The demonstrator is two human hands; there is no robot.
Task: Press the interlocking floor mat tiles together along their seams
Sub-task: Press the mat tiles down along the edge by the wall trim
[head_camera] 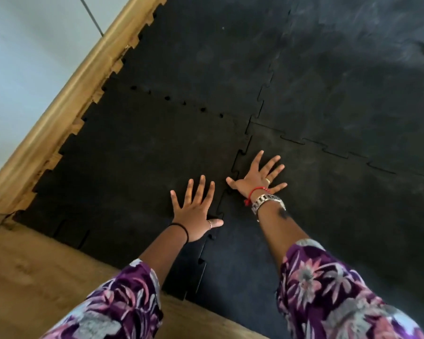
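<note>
Black interlocking floor mat tiles cover the floor. The near-left tile (123,167) and the near-right tile (328,216) meet at a jigsaw seam (240,157) that runs toward me between my hands. My left hand (196,211) lies flat, fingers spread, on the left tile just beside the seam, its thumb reaching across it. My right hand (257,176) lies flat with spread fingers on the right tile, thumb touching the seam. Neither hand holds anything. A cross seam (335,152) runs off to the right.
A wooden skirting board (66,104) runs diagonally along the mats' left edge, below a pale wall (22,57). Bare wooden floor (34,277) shows at the near left. Further tiles (353,57) extend ahead and right. Floral sleeves cover my forearms.
</note>
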